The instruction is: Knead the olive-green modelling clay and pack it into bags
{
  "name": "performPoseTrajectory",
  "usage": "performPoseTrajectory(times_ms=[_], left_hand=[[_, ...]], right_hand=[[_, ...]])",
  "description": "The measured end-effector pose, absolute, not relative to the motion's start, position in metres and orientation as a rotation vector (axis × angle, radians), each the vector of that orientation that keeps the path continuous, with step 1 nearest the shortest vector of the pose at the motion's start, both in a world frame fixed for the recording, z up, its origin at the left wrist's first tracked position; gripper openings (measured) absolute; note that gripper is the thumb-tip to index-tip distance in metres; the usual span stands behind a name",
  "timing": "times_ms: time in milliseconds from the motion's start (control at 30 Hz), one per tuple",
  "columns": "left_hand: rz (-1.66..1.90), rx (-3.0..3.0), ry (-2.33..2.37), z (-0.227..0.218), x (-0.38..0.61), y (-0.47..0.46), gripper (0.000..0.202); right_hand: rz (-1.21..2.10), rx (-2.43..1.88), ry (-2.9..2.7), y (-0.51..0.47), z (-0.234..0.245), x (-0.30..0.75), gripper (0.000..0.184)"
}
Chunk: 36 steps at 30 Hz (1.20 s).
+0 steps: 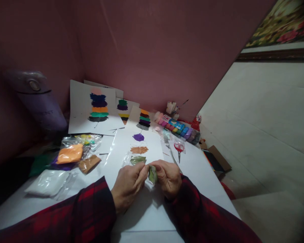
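Note:
My left hand (pixel 128 185) and my right hand (pixel 168 178) meet over a white sheet (pixel 139 202) on the table. Both pinch a small clear bag of olive-green clay (pixel 152 174) held between their fingertips. On the sheet just beyond my hands lie three textured clay patches in a column: a green patch (pixel 137 159), an orange patch (pixel 139 150) and a purple patch (pixel 138 137). Red-and-black plaid sleeves cover both forearms.
Bags of orange (pixel 69 153) and brown clay (pixel 89 164) lie at the left. A fork (pixel 170 148), red scissors (pixel 179 148) and a pack of coloured clay tubs (pixel 178 127) lie at the right. Finished feather sheets (pixel 97 108) lean on the pink wall.

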<state>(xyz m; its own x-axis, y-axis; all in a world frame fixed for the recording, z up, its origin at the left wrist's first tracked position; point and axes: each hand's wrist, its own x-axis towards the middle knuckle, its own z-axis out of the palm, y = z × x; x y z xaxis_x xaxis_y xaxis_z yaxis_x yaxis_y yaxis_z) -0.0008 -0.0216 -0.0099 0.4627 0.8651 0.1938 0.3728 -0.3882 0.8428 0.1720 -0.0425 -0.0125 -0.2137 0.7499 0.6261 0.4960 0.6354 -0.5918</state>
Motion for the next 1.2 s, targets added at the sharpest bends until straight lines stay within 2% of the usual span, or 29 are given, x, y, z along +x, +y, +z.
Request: performPoseTrajectory(times_ms=[133, 300, 600, 967, 1200], left_hand=[[0.834, 1.984, 1.096, -0.0095, 0.0001, -0.0211, 0.042], [0.879, 1.909, 1.054, -0.0071, -0.0012, -0.0182, 0.041], [0.914, 1.894, 0.933, -0.0033, -0.0019, -0.0192, 0.008], [0.880, 2.016, 0.998, -0.0092, -0.0028, -0.0162, 0.016], [1.039, 1.700, 0.993, -0.0083, -0.0013, -0.0121, 0.016]], right_hand=[[0.349, -1.026, -1.865, -0.0422, -0.0134, 0.1716, 0.035], [0.458, -1.191, -1.755, -0.0416, -0.0133, 0.1689, 0.046], [0.517, -1.215, -1.785, -0.0395, -0.0137, 0.1704, 0.049], [0.686, -1.224, -1.769, -0.0402, -0.0134, 0.1717, 0.055], [0.762, -1.161, -1.470, -0.0394, -0.0142, 0.1705, 0.067]])
